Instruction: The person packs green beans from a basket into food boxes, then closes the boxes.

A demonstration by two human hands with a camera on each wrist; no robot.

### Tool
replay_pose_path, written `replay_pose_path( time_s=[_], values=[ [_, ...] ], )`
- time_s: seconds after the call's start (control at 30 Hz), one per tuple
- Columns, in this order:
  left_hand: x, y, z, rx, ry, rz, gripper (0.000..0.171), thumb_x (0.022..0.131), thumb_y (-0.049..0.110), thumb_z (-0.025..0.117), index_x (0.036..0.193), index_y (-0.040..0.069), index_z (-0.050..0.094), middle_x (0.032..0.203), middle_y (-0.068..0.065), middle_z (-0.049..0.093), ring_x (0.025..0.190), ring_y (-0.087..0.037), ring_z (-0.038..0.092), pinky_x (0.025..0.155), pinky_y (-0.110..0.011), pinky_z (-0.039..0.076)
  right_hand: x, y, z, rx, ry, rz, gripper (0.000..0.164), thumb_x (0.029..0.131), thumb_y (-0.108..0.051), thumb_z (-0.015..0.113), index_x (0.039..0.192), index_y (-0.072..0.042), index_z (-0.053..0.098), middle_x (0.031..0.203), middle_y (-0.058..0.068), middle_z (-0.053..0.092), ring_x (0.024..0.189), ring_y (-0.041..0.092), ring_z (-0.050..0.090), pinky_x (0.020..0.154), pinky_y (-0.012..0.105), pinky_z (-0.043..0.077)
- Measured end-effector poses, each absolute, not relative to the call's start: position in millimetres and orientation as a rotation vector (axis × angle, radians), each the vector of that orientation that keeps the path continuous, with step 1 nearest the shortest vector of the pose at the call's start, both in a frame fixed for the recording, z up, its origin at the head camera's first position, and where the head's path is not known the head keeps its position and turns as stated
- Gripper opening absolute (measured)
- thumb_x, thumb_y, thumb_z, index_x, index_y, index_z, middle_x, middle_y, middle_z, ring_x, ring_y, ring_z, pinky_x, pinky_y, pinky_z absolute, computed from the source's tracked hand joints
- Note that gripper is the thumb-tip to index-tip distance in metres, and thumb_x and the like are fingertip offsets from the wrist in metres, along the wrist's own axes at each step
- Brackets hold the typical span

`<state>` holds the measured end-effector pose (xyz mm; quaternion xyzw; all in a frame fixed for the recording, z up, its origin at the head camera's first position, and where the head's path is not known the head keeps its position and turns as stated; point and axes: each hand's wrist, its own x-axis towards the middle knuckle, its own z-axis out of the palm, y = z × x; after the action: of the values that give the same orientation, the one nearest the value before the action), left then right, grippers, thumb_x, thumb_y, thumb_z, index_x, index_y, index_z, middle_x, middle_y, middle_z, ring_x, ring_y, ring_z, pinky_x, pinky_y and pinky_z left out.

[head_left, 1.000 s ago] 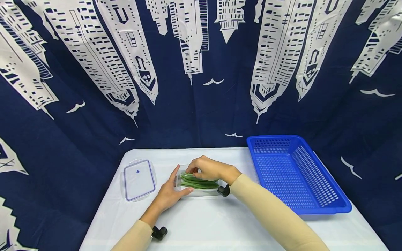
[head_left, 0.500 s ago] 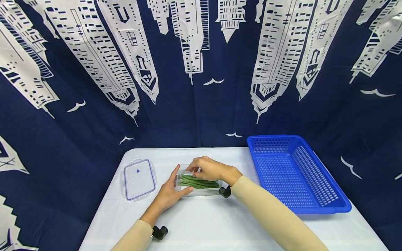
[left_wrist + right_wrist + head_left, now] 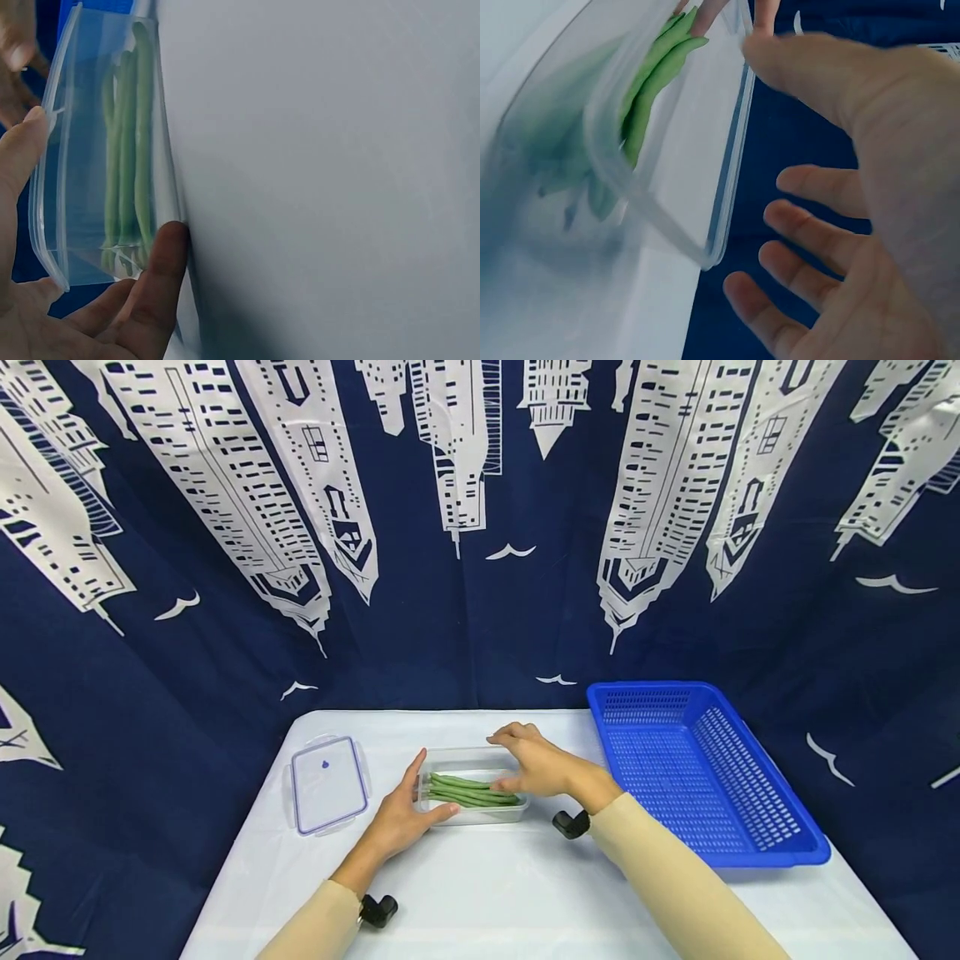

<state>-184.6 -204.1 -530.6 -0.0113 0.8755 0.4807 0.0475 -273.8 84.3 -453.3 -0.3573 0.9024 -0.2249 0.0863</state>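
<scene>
Green beans (image 3: pixel 467 792) lie lengthwise in a clear plastic food container (image 3: pixel 487 816) on the white table. My left hand (image 3: pixel 401 822) holds the container's left end, thumb along the near wall and fingers at the far side. The left wrist view shows its fingers round the end wall and rim, with the green beans (image 3: pixel 126 150) seen through the plastic. My right hand (image 3: pixel 546 766) hovers over the container's right end. In the right wrist view the right hand (image 3: pixel 885 187) has spread, loosely bent fingers and nothing between them.
A clear lid (image 3: pixel 328 785) with a blue seal lies flat left of the container. To the right stands a blue perforated basket (image 3: pixel 675 777) with nothing visible inside. A navy curtain (image 3: pixel 465 635) with white buildings hangs behind the table.
My right hand has come up off the green beans and shifted right, its fingers opening. More of the container's inside shows. The left hand keeps its hold.
</scene>
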Motion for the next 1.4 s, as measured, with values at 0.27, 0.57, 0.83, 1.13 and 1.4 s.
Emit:
replay_pose_path(
  time_s=[0.27, 0.57, 0.83, 1.13, 1.4],
  values=[
    [-185, -203, -528, -0.051, 2.688, 1.427, 0.123, 0.095, 0.051, 0.097, 0.189, 0.029, 0.02, 0.18, -0.036, 0.046, 0.162, -0.06, 0.053, 0.127, -0.077, 0.049, -269, 97, -472, -0.994, 2.678, -0.604, 0.109, 0.091, -0.044, 0.102, 0.173, 0.003, 0.048, 0.179, 0.022, 0.05, 0.165, 0.046, 0.048, 0.137, 0.06, 0.046],
    [-184, -217, -519, -0.048, 2.766, 1.423, 0.107, 0.104, 0.051, 0.089, 0.187, 0.02, 0.029, 0.18, -0.025, 0.052, 0.147, -0.052, 0.071, 0.116, -0.067, 0.062, -267, 103, -486, -0.946, 2.697, -0.74, 0.11, 0.088, -0.044, 0.104, 0.174, 0.001, 0.05, 0.18, 0.017, 0.05, 0.167, 0.044, 0.046, 0.138, 0.06, 0.044],
    [-180, -279, -506, -0.333, 3.126, 1.184, 0.064, 0.114, 0.04, 0.076, 0.164, 0.002, 0.062, 0.153, -0.028, 0.072, 0.131, -0.046, 0.078, 0.11, -0.064, 0.061, -267, 103, -488, -0.938, 2.698, -0.802, 0.111, 0.087, -0.045, 0.105, 0.174, -0.001, 0.05, 0.18, 0.016, 0.051, 0.168, 0.044, 0.045, 0.139, 0.062, 0.043],
    [-165, -353, -510, -0.816, 3.138, 0.989, 0.059, 0.11, 0.03, 0.073, 0.157, -0.004, 0.061, 0.145, -0.038, 0.059, 0.139, -0.065, 0.059, 0.101, -0.083, 0.055, -264, 105, -488, -0.927, 2.702, -0.8, 0.111, 0.087, -0.044, 0.105, 0.173, 0.0, 0.051, 0.178, 0.017, 0.053, 0.167, 0.043, 0.047, 0.14, 0.06, 0.042],
    [-163, -380, -525, -0.831, 3.047, 0.984, 0.064, 0.106, 0.023, 0.071, 0.155, -0.015, 0.054, 0.142, -0.051, 0.058, 0.137, -0.074, 0.056, 0.112, -0.081, 0.049, -264, 108, -490, -0.937, 2.71, -0.817, 0.11, 0.086, -0.045, 0.106, 0.172, 0.0, 0.053, 0.176, 0.019, 0.054, 0.165, 0.044, 0.049, 0.139, 0.061, 0.043]
  ],
)
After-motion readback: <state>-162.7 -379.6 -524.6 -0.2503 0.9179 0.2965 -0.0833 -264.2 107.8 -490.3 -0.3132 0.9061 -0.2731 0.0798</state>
